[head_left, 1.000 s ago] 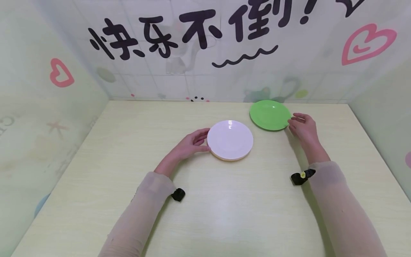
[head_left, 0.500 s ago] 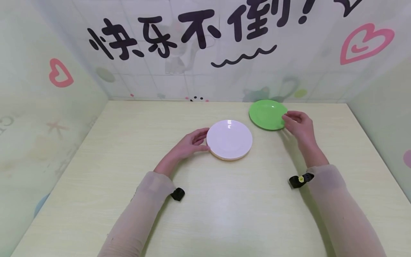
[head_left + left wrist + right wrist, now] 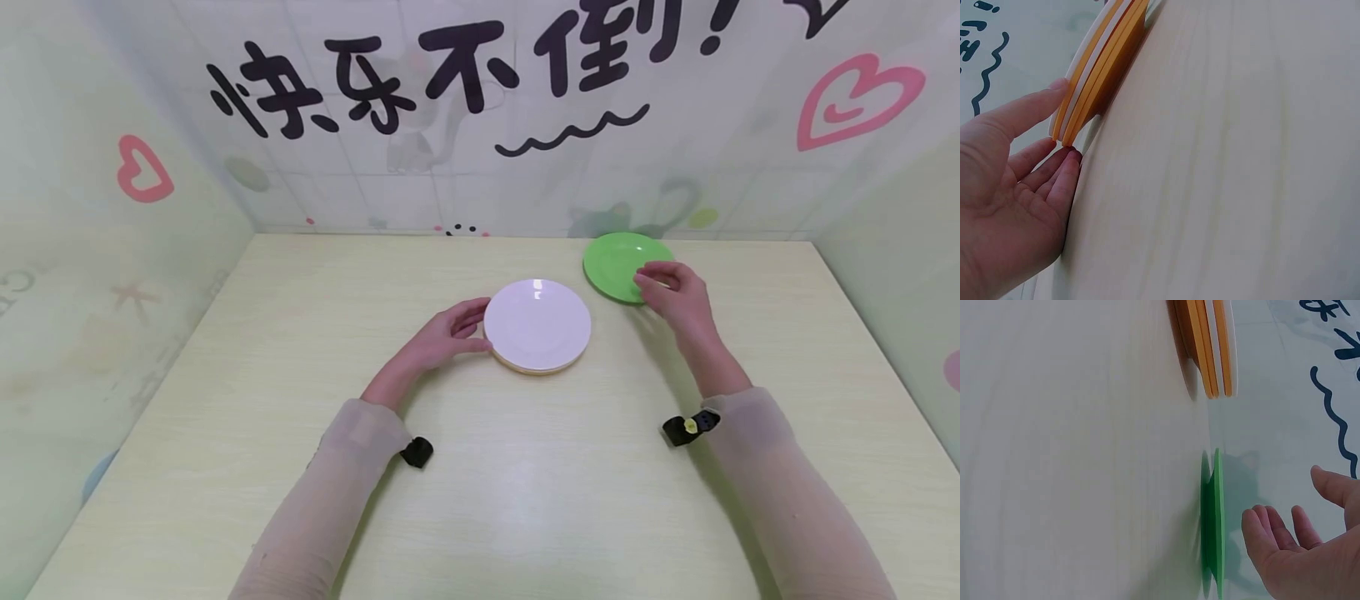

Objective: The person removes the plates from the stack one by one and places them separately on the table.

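A stack of white and orange plates (image 3: 537,325), a white one on top, sits mid-table in the head view. At its left rim is my left hand (image 3: 442,337), thumb and fingertips spread along the edge. In the left wrist view the thumb tip touches the stack's rim (image 3: 1088,75), while the relaxed fingers (image 3: 1066,175) lie against its lower edge. Behind and to the right lies a single green plate (image 3: 618,265). Over its right side hovers my right hand (image 3: 678,300), holding nothing. In the right wrist view its loosely bent fingers (image 3: 1266,540) are apart from the green plate (image 3: 1216,525).
A pale wooden table (image 3: 540,492) carries the plates. White printed walls (image 3: 480,192) enclose it at the back and both sides. The green plate lies close to the back wall. Small black cameras (image 3: 417,452) are strapped to the wrists.
My right hand has moved left from beside the green plate's right rim to above the plate. The left hand, the stack and the green plate have stayed in place.
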Demonstrator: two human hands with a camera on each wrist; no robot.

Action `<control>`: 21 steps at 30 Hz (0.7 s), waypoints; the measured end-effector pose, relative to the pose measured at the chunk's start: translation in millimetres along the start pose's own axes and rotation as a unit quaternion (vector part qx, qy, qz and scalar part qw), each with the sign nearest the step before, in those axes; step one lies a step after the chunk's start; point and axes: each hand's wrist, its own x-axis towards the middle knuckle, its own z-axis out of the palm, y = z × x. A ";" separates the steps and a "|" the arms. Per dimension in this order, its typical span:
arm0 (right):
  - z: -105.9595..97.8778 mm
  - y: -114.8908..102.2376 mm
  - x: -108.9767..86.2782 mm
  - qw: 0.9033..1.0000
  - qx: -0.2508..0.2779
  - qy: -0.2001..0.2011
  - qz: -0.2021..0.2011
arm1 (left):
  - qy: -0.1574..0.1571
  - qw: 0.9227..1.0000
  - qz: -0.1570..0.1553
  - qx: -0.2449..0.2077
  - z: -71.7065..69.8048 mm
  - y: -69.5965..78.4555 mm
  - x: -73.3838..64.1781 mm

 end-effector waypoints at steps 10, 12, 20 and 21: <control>15.3 0.6 -2.7 1.000 -0.002 -0.023 -0.007 | 0.002 1.000 -0.003 0.002 0.5 2.1 -0.7; 18.4 1.3 -2.8 1.000 0.002 -0.029 -0.010 | 0.001 1.000 -0.004 0.004 0.6 2.5 -0.8; 30.9 2.1 -5.2 0.998 -0.024 -0.051 -0.015 | 0.002 1.000 -0.011 0.006 0.5 3.6 -1.5; 32.1 2.3 -5.3 0.998 -0.028 -0.053 -0.013 | 0.002 1.000 -0.012 0.006 0.5 3.5 -1.4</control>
